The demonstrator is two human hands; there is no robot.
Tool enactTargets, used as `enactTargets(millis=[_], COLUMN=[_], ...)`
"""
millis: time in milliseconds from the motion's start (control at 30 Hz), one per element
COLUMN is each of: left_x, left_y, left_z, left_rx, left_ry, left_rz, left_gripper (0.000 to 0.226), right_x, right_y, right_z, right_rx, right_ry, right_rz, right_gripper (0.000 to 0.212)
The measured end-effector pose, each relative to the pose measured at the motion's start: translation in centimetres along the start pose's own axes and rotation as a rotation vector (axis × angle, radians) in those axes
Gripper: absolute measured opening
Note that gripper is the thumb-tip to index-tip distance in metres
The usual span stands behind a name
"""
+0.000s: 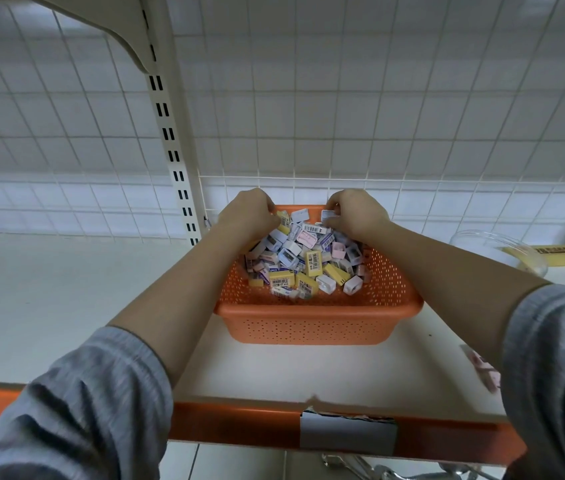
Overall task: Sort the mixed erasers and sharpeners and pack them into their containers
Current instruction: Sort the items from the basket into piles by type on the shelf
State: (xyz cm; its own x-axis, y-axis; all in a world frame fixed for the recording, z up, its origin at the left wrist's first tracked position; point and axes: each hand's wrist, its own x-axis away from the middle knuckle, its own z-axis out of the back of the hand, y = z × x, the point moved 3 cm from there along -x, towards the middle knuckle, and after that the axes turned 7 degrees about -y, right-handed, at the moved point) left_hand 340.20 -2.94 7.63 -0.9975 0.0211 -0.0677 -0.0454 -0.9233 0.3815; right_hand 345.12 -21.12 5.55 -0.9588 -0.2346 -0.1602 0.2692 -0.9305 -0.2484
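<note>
Both hands work the far end of the mixed pile in the orange basket.

The orange perforated basket [319, 320] sits on the white shelf [66, 299], holding the erasers and sharpeners [303, 263] in one heap for picking. The left hand [248, 211] is curled into the pile; what it holds cannot be told. The right hand [355, 211] pinches a small white piece [326, 215]. A clear plastic container [502, 249] stands well apart on the right, probably as a receiving bin.
</note>
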Motion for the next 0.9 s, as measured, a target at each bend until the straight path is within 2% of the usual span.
enactTargets(millis=[233,433,567,733,800,900], left_x=[0.0,-0.3,-0.8,-1.4,-1.3,-1.3], left_y=[-0.8,-1.1,-0.8,-0.1,0.1,0.4], left_z=[0.1,-0.1,-0.4,-0.8,-0.9,-0.9], left_rx=[0.045,0.049,0.06,0.085,0.09,0.125], left_ry=[0.009,-0.016,-0.039,-0.056,-0.049,-0.024], left_rz=[-0.018,-0.024,-0.029,-0.003,0.012,0.019], left_gripper=[0.03,0.031,0.033,0.029,0.019,0.018], right_x=[-0.1,0.2,0.3,1.8,3.2,5.9], right_y=[-0.7,-1.1,-1.1,0.0,0.3,0.4], right_z=[-0.1,-0.2,-0.3,1.8,2.7,3.6], right_rx=[0.126,0.086,0.126,-0.121,-0.209,-0.315], right_ry=[0.008,0.042,0.041,0.12,0.166,0.203], right_rz=[-0.035,0.01,0.022,-0.077,-0.074,-0.055], right_gripper=[0.028,0.027,0.015,0.014,0.012,0.008])
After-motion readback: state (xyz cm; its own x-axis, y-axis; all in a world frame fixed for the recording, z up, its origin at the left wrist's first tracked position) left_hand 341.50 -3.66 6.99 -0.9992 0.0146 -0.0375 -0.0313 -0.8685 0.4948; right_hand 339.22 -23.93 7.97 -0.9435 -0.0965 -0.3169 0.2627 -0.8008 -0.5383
